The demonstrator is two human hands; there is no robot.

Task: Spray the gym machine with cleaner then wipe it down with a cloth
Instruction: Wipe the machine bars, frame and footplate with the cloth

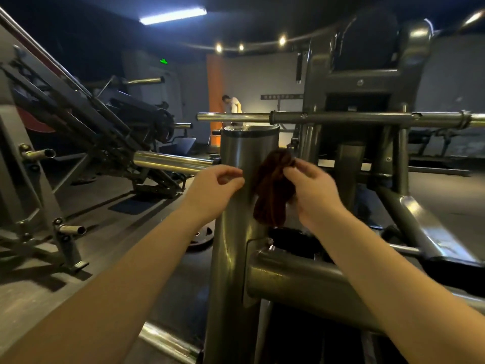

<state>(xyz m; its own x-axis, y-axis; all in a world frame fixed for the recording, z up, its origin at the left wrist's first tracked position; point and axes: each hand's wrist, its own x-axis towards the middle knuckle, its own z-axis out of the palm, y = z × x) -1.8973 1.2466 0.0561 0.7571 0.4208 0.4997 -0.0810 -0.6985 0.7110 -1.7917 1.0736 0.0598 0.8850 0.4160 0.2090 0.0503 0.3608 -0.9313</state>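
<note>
Right hand point(312, 190) pinches cloth point(270, 195) at the post point(236, 153) (right edge).

Dim gym, lit by a fluorescent tube point(173, 15) at eleven o'clock and small ceiling spots point(282, 40) near twelve. Glare streaks the steel post point(236, 158). The right hand point(312, 190) is motion-blurred; straight bars point(367, 118) bow toward the edges.

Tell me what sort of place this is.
A gym, likely its weights area: a chrome plate-loading bar, a sloped sled machine, a weight plate on the floor. The right hand holds a cloth at one machine's post.
</note>
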